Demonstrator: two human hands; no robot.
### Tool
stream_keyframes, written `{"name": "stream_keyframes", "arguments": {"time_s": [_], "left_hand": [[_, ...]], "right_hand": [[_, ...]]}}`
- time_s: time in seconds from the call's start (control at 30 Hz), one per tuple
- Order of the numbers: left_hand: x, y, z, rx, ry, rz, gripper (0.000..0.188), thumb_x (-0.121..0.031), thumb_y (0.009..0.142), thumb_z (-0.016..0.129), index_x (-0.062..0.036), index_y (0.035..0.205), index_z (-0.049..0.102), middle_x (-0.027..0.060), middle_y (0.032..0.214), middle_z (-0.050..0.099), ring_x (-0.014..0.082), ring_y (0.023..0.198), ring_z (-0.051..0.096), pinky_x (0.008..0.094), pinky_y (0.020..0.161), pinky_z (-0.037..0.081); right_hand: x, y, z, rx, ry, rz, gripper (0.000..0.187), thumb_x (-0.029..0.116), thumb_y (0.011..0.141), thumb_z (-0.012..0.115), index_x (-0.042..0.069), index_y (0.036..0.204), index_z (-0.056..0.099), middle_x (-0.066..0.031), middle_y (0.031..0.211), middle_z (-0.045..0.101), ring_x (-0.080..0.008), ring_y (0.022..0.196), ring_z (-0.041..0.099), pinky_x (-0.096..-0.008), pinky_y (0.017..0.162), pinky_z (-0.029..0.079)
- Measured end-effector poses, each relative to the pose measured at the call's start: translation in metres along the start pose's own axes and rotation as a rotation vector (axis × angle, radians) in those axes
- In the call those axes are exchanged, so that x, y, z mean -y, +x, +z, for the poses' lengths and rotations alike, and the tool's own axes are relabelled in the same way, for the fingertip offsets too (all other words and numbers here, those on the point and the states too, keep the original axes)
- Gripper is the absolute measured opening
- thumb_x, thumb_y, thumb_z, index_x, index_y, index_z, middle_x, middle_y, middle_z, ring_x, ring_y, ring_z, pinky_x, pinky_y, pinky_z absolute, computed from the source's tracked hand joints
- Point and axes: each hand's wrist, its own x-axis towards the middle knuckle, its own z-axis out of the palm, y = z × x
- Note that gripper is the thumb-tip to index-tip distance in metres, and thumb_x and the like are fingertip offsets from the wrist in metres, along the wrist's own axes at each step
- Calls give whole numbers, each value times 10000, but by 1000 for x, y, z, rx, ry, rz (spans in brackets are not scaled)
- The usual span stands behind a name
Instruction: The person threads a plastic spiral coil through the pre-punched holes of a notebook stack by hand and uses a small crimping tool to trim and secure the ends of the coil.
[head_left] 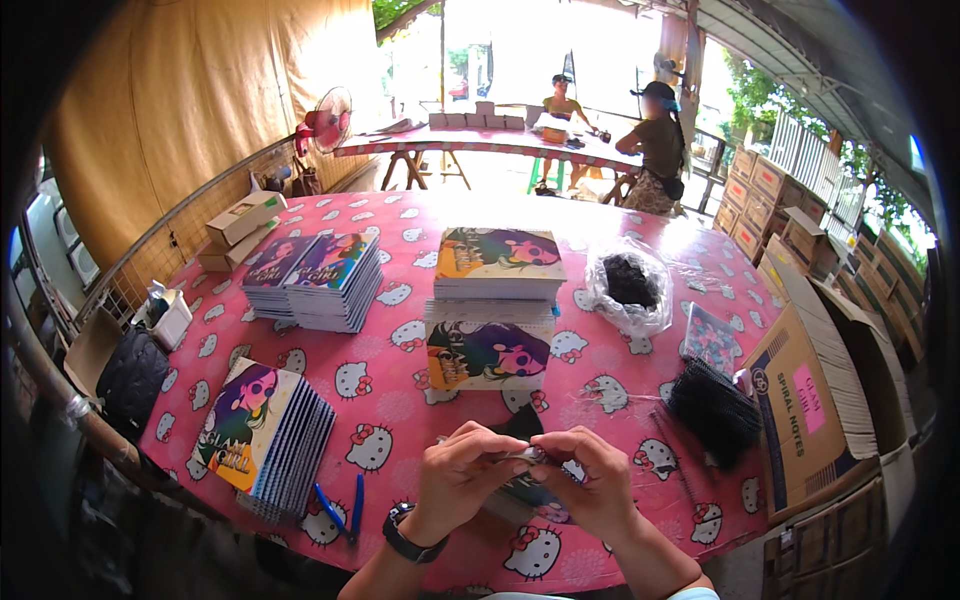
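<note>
Near the front edge of the pink table, my left hand [462, 470] and my right hand [592, 482] meet with fingers pinched on the top edge of a notebook [528, 497]. Its cover is dark and colourful, and mostly covered by my hands. Whether a wire coil sits between my fingertips is too small to tell. Just beyond my fingers shows a black piece [520, 422]. To the left lie blue-handled pliers [345, 508], next to a stack of spiral notebooks [262, 430]. At the right sits a bundle of black spiral coils [712, 405], with a loose coil [675, 455] beside it.
Notebook stacks stand mid-table [488, 350] and at the far left [315, 280]. A clear plastic bag [630, 285] with black contents lies far right. A large carton [815, 400] borders the right edge. Two people [655, 145] are by a farther table [480, 140].
</note>
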Motion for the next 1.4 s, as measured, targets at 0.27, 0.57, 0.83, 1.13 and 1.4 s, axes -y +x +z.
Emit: {"name": "stream_keyframes", "arguments": {"time_s": [0.27, 0.57, 0.83, 1.13, 1.4], "left_hand": [[-12, -6, 4, 30, 59, 73, 191, -7, 736, 738, -43, 908, 664, 51, 823, 632, 96, 722, 623, 213, 611, 500], [-3, -14, -5, -3, 401, 118, 112, -70, 850, 618, -57, 961, 607, 75, 800, 631, 180, 781, 608, 332, 669, 482], [-50, -60, -190, -1128, 154, 127, 273, -209, 956, 494, -11, 1145, 491, 79, 1057, 532, 162, 948, 532, 308, 847, 428], [-67, -74, -280, -1427, 113, 176, 315, -239, 931, 543, 7, 1113, 466, 98, 1112, 478, 184, 1021, 471, 355, 938, 389], [-94, -57, -357, -1240, 1392, 283, 288, -202, 958, 434, 48, 997, 572, 206, 963, 586, 241, 830, 538, 320, 802, 433]], "right_hand": [[5, 9, -11, 147, -114, -144, 183, 91, 752, 731, 39, 866, 598, -71, 767, 600, -200, 658, 578, -309, 557, 468], [7, 13, -11, 90, -178, -209, 382, 287, 823, 680, 17, 1068, 564, -138, 1032, 591, -261, 901, 583, -364, 757, 474], [-66, -18, -87, -260, -44, 200, 487, 402, 858, 636, 13, 1139, 549, -89, 1081, 585, -136, 928, 547, -281, 748, 435], [-97, -47, -80, -74, -130, 383, 278, 265, 847, 655, 12, 956, 619, -54, 861, 633, -120, 749, 577, -263, 661, 443], [-87, -37, -81, 71, -217, 280, 240, 211, 827, 658, -12, 910, 623, -64, 817, 624, -131, 733, 574, -267, 642, 444]]}}
